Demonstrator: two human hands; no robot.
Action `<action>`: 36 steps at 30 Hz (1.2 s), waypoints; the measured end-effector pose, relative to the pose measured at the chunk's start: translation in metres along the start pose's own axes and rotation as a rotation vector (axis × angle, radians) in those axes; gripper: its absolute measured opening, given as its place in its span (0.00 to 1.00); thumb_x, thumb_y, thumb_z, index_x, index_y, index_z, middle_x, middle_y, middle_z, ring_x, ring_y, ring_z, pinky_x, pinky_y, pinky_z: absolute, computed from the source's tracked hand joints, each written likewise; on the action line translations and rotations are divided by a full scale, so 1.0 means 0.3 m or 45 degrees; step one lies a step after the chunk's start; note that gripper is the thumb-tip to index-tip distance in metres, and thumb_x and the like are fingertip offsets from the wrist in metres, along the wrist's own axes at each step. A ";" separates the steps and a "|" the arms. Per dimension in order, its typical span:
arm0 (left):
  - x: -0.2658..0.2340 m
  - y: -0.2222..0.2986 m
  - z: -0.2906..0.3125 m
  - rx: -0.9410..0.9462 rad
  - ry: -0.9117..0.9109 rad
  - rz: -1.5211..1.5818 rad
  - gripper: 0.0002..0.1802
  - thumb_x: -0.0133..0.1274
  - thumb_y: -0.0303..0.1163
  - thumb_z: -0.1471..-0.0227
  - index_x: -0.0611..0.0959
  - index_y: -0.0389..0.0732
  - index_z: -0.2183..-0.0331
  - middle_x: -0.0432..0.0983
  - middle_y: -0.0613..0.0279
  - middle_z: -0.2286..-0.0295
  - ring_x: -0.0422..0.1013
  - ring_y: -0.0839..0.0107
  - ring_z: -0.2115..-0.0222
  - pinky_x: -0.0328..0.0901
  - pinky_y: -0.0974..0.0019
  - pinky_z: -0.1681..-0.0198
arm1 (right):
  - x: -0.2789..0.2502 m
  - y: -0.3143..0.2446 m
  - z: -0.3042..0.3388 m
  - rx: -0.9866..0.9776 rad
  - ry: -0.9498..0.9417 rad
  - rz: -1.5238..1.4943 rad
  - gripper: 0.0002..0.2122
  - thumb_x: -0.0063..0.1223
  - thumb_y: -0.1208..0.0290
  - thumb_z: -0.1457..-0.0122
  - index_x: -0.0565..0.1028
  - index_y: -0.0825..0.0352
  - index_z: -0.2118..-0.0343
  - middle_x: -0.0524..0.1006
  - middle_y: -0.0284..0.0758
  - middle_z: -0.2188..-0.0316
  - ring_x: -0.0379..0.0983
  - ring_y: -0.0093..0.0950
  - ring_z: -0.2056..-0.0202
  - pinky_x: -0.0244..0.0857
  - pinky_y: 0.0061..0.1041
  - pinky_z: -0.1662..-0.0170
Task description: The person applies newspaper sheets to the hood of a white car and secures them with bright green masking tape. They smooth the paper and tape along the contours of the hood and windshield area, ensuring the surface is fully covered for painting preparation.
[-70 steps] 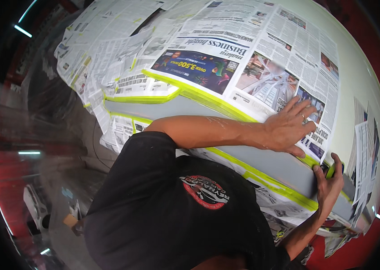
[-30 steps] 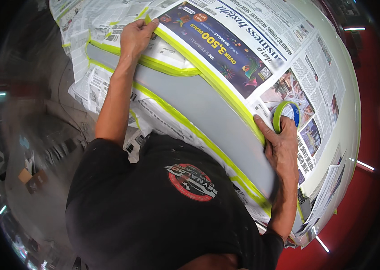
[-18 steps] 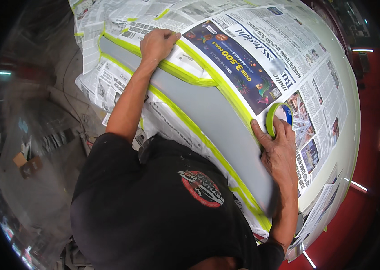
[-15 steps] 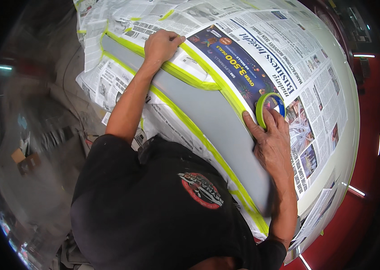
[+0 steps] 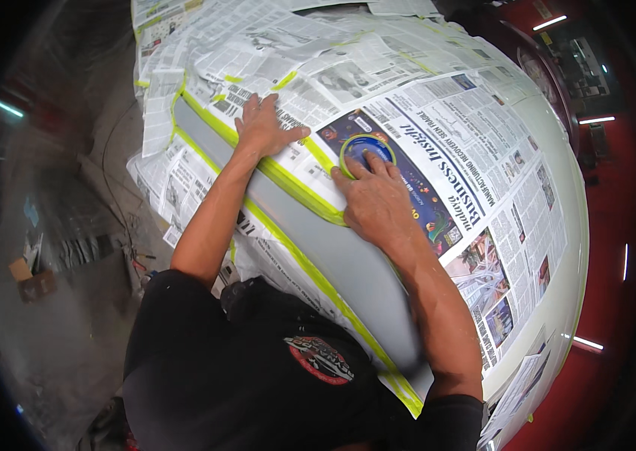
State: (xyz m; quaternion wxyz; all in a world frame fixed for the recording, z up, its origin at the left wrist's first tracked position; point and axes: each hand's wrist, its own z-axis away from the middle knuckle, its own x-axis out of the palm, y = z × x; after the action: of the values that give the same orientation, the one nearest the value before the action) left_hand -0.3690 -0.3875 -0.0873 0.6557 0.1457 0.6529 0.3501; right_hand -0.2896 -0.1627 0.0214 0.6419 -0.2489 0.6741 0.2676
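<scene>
My left hand [image 5: 261,129] lies with spread fingers on the newspaper sheet [image 5: 333,83], beside the yellow-green masking tape strip [image 5: 321,155]. My right hand [image 5: 379,201] grips a roll of yellow-green masking tape [image 5: 364,142] with a blue core, which rests nearly flat against the paper. The thumb is at the roll's near edge and some fingers reach into its core. Below both hands runs a bare grey band [image 5: 314,219] of a curved car-like panel, bordered by tape. Part of the band's taped upper edge is hidden under my right hand and forearm.
Newspaper covers most of the curved body, whose pale painted edge [image 5: 575,248] shows at the right. More paper [image 5: 182,177] hangs below the grey band at the left. A brown cardboard box [image 5: 36,286] sits on the floor, and a dark red car [image 5: 536,64] stands beyond.
My right hand has moved up and left along the panel with the tape roll, which now lies flatter. My left hand has gone from bunched fingers to spread ones.
</scene>
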 end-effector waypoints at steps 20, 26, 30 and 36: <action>-0.007 0.290 0.196 0.798 0.005 0.572 0.29 0.60 0.31 0.46 0.72 0.33 0.45 0.67 0.42 0.45 0.66 0.52 0.44 0.62 0.56 0.43 | -0.316 0.119 0.464 0.589 0.456 -0.466 0.34 0.49 0.75 0.41 0.49 0.66 0.32 0.76 0.56 0.59 0.75 0.54 0.68 0.69 0.48 0.63; 0.032 0.679 0.593 1.247 -0.772 1.047 0.33 0.64 0.30 0.48 0.72 0.33 0.43 0.70 0.49 0.46 0.73 0.63 0.51 0.70 0.62 0.50 | -0.335 0.059 0.651 0.684 0.282 -0.542 0.42 0.50 0.79 0.44 0.37 0.68 0.31 0.77 0.55 0.60 0.76 0.53 0.68 0.67 0.47 0.68; 0.119 0.732 0.671 1.370 -0.611 0.971 0.25 0.64 0.25 0.50 0.77 0.33 0.49 0.76 0.50 0.54 0.79 0.65 0.60 0.74 0.66 0.58 | -0.305 0.070 0.703 0.740 0.415 -0.541 0.42 0.50 0.80 0.46 0.38 0.69 0.31 0.78 0.54 0.62 0.76 0.51 0.72 0.67 0.45 0.72; 0.141 0.775 0.694 1.407 -0.403 0.964 0.08 0.62 0.21 0.49 0.82 0.32 0.64 0.81 0.54 0.66 0.79 0.69 0.69 0.74 0.67 0.65 | -0.287 0.099 0.729 0.749 0.448 -0.534 0.41 0.51 0.78 0.44 0.41 0.70 0.31 0.78 0.54 0.62 0.76 0.51 0.73 0.66 0.45 0.73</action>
State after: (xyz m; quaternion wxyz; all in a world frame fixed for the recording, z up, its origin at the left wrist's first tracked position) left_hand -0.2361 -0.1390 0.0535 0.4053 0.7260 0.5362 0.1453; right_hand -0.1452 0.0070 0.1015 0.6013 -0.2287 0.7561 -0.1204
